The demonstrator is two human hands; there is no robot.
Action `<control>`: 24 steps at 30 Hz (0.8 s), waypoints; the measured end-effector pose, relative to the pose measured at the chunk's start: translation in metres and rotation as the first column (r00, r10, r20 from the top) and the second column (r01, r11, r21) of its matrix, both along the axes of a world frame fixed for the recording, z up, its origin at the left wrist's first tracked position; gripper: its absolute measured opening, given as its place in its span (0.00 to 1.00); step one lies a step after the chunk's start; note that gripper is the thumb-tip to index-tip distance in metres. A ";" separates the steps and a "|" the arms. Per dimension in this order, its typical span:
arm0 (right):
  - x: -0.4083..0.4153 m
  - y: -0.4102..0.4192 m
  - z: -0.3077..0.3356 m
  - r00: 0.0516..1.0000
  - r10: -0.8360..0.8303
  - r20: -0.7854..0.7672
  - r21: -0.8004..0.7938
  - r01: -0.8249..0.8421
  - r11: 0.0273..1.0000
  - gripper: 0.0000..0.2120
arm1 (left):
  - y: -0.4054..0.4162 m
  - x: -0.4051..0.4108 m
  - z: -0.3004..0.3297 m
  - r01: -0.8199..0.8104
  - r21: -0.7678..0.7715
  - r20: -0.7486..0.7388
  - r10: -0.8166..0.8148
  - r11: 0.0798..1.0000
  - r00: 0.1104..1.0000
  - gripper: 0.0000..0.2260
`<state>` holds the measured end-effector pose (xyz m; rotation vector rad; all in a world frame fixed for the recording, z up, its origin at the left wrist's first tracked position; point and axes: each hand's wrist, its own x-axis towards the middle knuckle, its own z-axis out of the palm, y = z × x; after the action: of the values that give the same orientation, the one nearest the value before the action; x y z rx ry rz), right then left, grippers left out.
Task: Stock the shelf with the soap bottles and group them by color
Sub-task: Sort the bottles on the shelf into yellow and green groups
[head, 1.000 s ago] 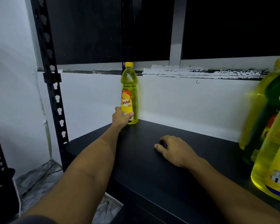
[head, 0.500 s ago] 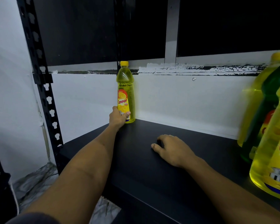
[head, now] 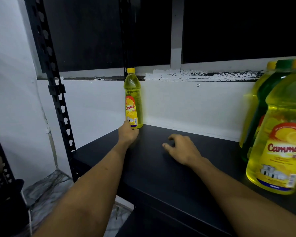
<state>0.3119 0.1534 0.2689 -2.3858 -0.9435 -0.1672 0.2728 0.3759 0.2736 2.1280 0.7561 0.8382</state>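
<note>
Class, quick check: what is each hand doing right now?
Left hand: at the base of the yellow bottle; whether it grips cannot be told.
Right hand: holds nothing, fingers loosely curled on the shelf.

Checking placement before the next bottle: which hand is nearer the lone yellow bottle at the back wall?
Left. The left hand is at the base of the yellow bottle; the right hand rests on the shelf, apart to its right.

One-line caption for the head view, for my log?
Left hand at base of tall yellow soap bottle on black shelf; right hand rests on it.
</note>
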 end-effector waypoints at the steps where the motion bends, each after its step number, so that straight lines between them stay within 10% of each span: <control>1: 0.001 -0.003 0.000 0.999 -0.032 -0.015 0.064 0.033 0.997 0.23 | -0.011 -0.007 -0.001 0.026 0.034 -0.029 -0.025 0.999 0.999 0.19; 11: -0.018 -0.057 0.006 0.966 -0.229 -0.120 0.370 0.257 0.893 0.09 | -0.144 -0.060 -0.006 0.358 0.358 -0.337 -0.238 0.862 0.911 0.15; 24: -0.095 -0.164 0.006 0.810 -0.494 0.316 0.670 0.178 0.721 0.11 | -0.218 -0.077 -0.006 0.596 0.350 -0.521 -0.378 0.723 0.765 0.17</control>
<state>0.2171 -0.0104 0.2750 -1.8779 -0.4873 -1.0926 0.1956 0.1581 0.2678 2.8504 0.1006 0.2823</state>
